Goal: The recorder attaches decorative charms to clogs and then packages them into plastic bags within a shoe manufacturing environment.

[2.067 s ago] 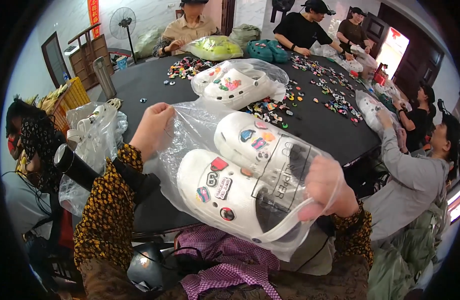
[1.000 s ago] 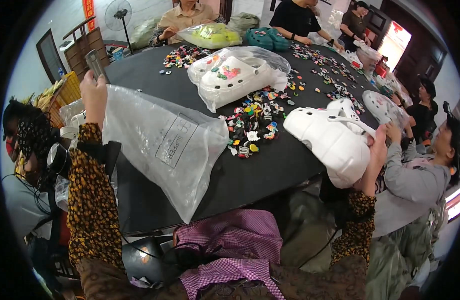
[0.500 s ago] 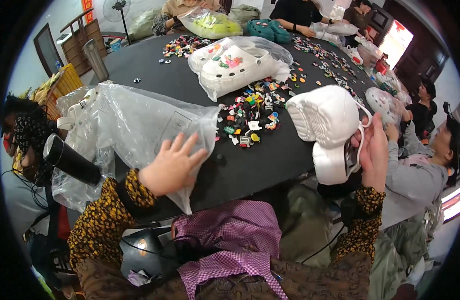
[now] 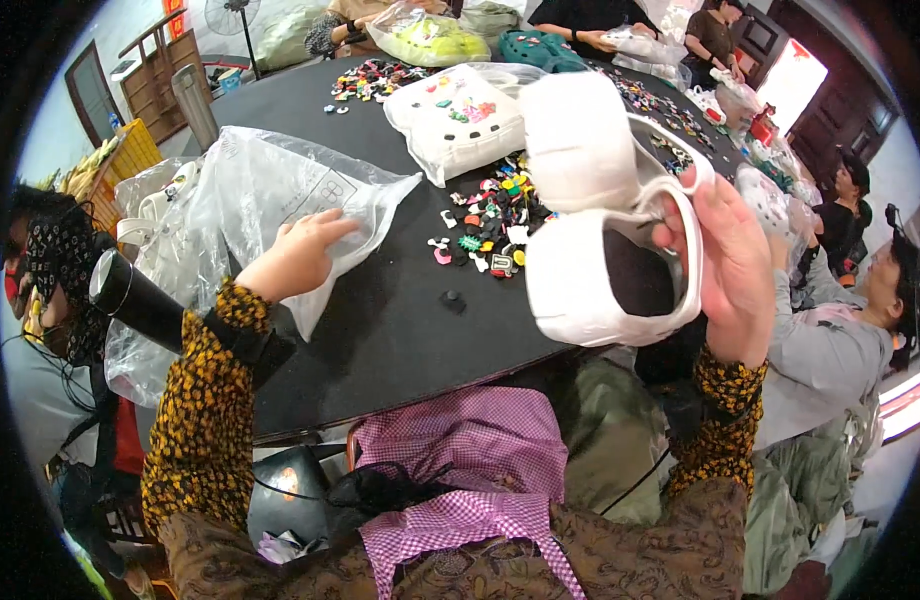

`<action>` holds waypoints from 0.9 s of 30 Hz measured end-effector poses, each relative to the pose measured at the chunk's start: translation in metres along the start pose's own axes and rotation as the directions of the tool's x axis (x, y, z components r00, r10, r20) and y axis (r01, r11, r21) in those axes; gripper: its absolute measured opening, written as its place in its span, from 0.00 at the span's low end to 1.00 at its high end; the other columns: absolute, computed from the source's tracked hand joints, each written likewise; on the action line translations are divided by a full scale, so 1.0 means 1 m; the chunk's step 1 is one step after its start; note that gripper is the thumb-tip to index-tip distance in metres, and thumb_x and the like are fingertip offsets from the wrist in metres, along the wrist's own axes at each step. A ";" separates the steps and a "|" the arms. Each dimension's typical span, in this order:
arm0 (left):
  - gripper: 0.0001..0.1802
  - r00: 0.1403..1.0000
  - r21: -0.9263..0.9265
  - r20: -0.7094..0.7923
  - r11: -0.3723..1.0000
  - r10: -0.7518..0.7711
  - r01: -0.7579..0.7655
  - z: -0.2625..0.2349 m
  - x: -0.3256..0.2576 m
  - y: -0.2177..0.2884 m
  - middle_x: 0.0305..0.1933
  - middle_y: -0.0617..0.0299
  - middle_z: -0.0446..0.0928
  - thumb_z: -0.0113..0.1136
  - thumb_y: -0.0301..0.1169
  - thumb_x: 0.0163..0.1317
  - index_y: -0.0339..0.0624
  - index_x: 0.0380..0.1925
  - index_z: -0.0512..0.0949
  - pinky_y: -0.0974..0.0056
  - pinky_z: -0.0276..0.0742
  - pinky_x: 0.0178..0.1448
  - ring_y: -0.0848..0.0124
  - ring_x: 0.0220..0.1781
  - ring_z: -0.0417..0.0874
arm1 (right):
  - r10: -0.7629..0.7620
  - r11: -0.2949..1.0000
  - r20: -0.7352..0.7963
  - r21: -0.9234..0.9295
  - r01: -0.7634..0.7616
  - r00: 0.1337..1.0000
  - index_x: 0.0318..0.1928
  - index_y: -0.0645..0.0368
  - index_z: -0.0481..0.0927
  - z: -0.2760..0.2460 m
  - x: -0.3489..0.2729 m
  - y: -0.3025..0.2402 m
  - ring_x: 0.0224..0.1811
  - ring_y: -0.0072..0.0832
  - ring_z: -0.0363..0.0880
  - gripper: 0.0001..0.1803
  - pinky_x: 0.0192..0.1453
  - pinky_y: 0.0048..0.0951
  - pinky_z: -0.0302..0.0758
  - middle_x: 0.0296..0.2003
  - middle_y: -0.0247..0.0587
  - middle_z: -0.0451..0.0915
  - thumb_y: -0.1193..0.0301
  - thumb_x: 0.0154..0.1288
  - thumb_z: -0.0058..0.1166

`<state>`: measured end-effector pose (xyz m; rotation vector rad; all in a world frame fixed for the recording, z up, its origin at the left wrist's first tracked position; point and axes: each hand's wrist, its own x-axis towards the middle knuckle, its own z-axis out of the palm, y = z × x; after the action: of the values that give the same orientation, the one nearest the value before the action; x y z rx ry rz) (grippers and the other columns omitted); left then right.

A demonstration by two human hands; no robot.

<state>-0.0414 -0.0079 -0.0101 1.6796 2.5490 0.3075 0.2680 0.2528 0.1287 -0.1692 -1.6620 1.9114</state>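
Big round black table (image 4: pixel 400 330) takes up most of the view, set in a bright room with a floor fan (image 4: pixel 242 22) and a wooden shelf unit (image 4: pixel 158 75) at the far wall, and other people sitting around the far and right edges. The left hand (image 4: pixel 300 255) lies flat, fingers spread, on an empty clear plastic bag (image 4: pixel 270 200) that rests on the table; the bag has a pale rectangular printed label just beyond the fingertips. The right hand (image 4: pixel 725 265) is raised above the table's near right edge, fingers hooked tight around the heel straps of a pair of white clogs (image 4: pixel 605 215), one stacked over the other, held in the air. Between the two hands, a bit further out, sits a loose pile of small colourful shoe charms (image 4: pixel 485 215). Past that pile is another clear bag with white clogs inside (image 4: pixel 458 120), charms already stuck on. A bag of yellow-green stuff (image 4: pixel 430 40) sits at the far edge.
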 end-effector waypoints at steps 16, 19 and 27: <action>0.31 0.827 -0.698 -0.481 0.698 -0.292 -0.160 -0.036 -0.101 0.030 0.69 0.52 0.60 0.45 0.32 0.70 0.33 0.69 0.51 0.65 0.67 0.61 0.66 0.61 0.71 | -0.007 0.827 0.662 -0.418 0.377 0.749 0.42 0.68 0.67 0.163 0.017 0.098 0.38 0.49 0.78 0.14 0.42 0.41 0.73 0.34 0.58 0.77 0.70 0.63 0.50; 0.31 0.793 -0.695 -0.396 0.715 -0.464 0.071 -0.016 -0.107 0.010 0.59 0.45 0.68 0.51 0.34 0.68 0.28 0.65 0.55 0.62 0.66 0.61 0.61 0.59 0.71 | -0.232 0.585 0.704 -0.450 0.675 0.671 0.48 0.70 0.71 0.158 0.024 0.103 0.38 0.52 0.78 0.17 0.43 0.41 0.74 0.35 0.58 0.78 0.72 0.62 0.49; 0.18 0.689 -0.181 -0.714 0.983 -0.124 -0.011 -0.032 -0.098 0.070 0.53 0.46 0.73 0.58 0.26 0.60 0.31 0.51 0.71 0.58 0.69 0.59 0.51 0.55 0.74 | -0.148 0.881 0.293 -0.395 0.260 0.945 0.45 0.66 0.79 0.082 0.082 0.098 0.39 0.19 0.79 0.10 0.47 0.22 0.75 0.39 0.36 0.82 0.75 0.68 0.49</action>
<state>0.0553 -0.0756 0.0305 1.6194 2.9293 1.4101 0.1294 0.2198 0.0769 0.0872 -2.1684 1.4317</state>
